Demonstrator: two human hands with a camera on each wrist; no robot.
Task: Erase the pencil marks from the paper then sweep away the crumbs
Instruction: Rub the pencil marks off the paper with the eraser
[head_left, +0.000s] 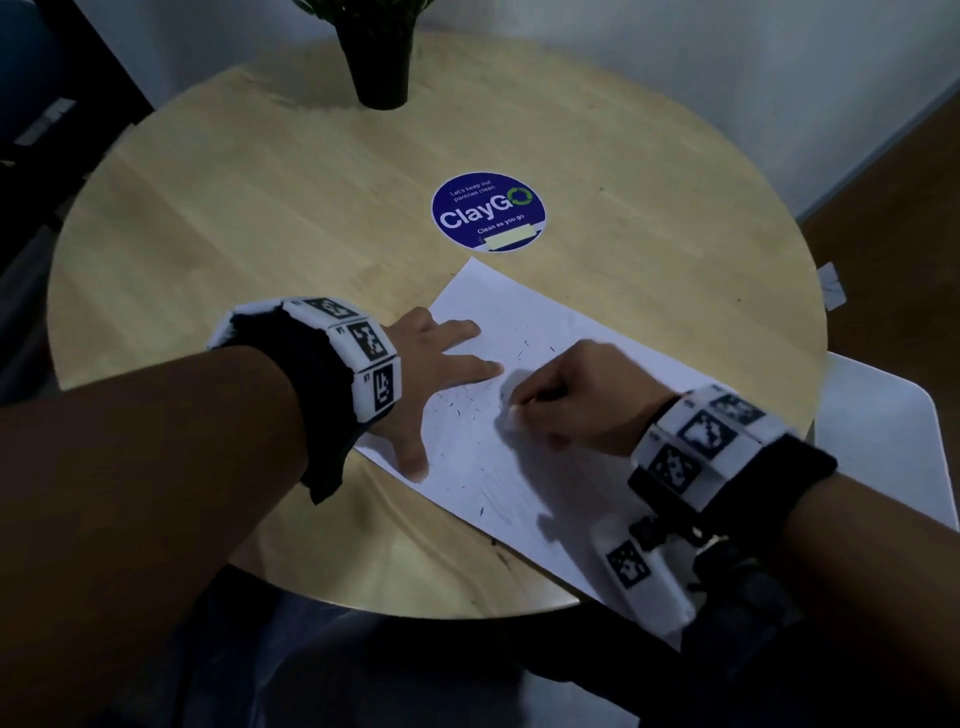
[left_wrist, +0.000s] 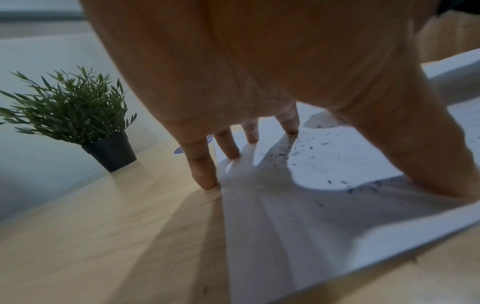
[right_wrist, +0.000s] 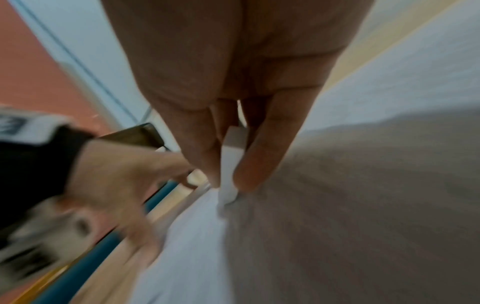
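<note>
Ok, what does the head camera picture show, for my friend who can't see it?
A right hand rubs a white eraser on a sheet of paper while the left hand presses it flat. Dark crumbs dot the paper on a round wooden table.

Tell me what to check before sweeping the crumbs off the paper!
1. Paper held still: ok, the left hand presses flat on it with spread fingers.
2. Eraser gripped: ok, the right hand pinches it, tip on the sheet.
3. Pencil marks gone: cannot tell, the rubbed spot is blurred.
4. Crumbs ready to sweep: ok, dark bits lie scattered on the sheet.
5. Sweeping hand free: not ok, both hands are busy.
6. Plant pot out of the way: ok, at the table's far edge.
</note>
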